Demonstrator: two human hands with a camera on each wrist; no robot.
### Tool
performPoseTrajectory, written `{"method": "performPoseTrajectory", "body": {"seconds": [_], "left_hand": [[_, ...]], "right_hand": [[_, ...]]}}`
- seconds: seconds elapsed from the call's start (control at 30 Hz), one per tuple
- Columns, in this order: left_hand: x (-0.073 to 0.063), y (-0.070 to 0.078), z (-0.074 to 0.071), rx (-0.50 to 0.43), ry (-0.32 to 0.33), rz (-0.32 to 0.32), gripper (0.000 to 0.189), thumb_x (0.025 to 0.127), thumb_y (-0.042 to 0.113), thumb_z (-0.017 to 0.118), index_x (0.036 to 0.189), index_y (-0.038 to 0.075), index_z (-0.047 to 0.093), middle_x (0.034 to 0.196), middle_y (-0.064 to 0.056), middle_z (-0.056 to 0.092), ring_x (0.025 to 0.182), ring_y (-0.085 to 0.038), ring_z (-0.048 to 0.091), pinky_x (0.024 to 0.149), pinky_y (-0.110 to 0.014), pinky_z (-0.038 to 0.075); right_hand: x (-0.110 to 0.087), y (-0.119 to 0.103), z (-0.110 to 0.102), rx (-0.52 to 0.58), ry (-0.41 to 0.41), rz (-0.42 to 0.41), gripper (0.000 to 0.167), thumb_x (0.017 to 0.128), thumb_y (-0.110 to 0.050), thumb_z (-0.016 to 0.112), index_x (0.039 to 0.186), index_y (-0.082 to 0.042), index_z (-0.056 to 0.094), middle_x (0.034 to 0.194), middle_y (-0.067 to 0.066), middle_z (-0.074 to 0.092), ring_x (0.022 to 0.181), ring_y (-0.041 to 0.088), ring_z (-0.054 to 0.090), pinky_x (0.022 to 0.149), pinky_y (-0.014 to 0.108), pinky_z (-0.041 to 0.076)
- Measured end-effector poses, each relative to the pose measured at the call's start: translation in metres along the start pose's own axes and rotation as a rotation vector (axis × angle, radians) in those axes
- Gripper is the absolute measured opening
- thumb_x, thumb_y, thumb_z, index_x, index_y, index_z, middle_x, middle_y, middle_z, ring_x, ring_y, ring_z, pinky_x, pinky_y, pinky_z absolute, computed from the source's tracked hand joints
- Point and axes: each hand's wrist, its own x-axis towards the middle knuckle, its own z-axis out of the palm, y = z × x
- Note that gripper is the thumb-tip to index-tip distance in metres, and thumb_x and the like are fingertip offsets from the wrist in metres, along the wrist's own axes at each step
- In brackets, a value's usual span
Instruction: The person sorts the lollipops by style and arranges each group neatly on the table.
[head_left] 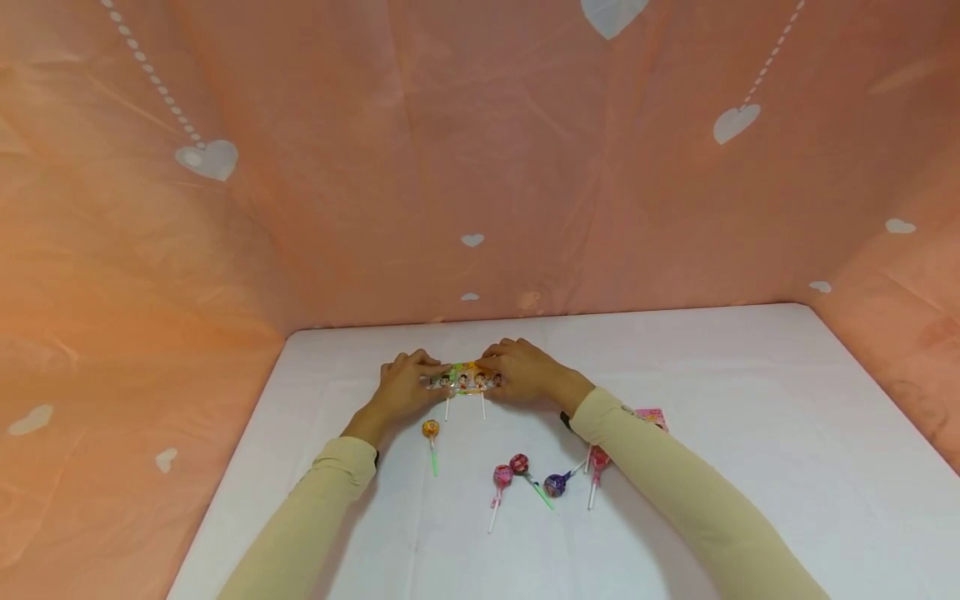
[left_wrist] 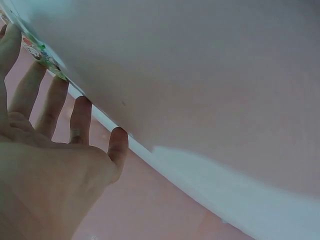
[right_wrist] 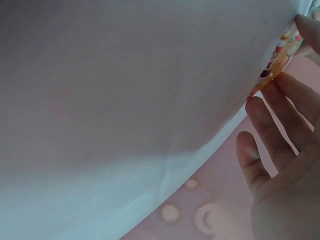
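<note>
A Gentle Touch Pays

The left hand point(head_left: 408, 386) pinches a green-wrapped lollipop point(head_left: 454, 382) and the right hand point(head_left: 527, 372) an orange-wrapped lollipop point(head_left: 481, 382), side by side toward the far side of the white table point(head_left: 720, 400); light, even pressure should align both without creasing either

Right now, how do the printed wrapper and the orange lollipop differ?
The left hand and right hand hold the printed wrapper; the orange lollipop lies untouched on the table.
Two white sticks show below the wrapper; the lollipop has one green stick.
Shared: sticks point toward the person.
</note>
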Motion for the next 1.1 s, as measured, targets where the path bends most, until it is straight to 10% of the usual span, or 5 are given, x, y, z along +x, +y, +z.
{"method": "performPoseTrajectory", "body": {"seconds": [0.43,1.1], "left_hand": [[0.004,0.0,-0.002,-0.008,-0.012,-0.019,0.05,0.087,0.042,0.075,0.133,0.025,0.064,0.128,-0.003,0.06,0.118,-0.028,0.05,0.106,-0.053,0.028],[0.006,-0.009,-0.004,-0.017,-0.01,-0.019,0.051,0.088,0.04,0.073,0.134,0.02,0.063,0.129,-0.006,0.06,0.119,-0.03,0.049,0.106,-0.057,0.027]], "right_hand": [[-0.026,0.005,-0.036,0.156,0.128,0.033,0.054,0.093,-0.04,0.067,0.139,-0.014,0.059,0.141,0.008,0.059,0.135,0.03,0.047,0.111,0.057,0.034],[-0.142,0.041,-0.004,0.053,0.187,0.052,0.038,0.088,-0.037,0.075,0.118,-0.015,0.071,0.119,0.004,0.069,0.114,0.026,0.059,0.095,0.048,0.048]]}}
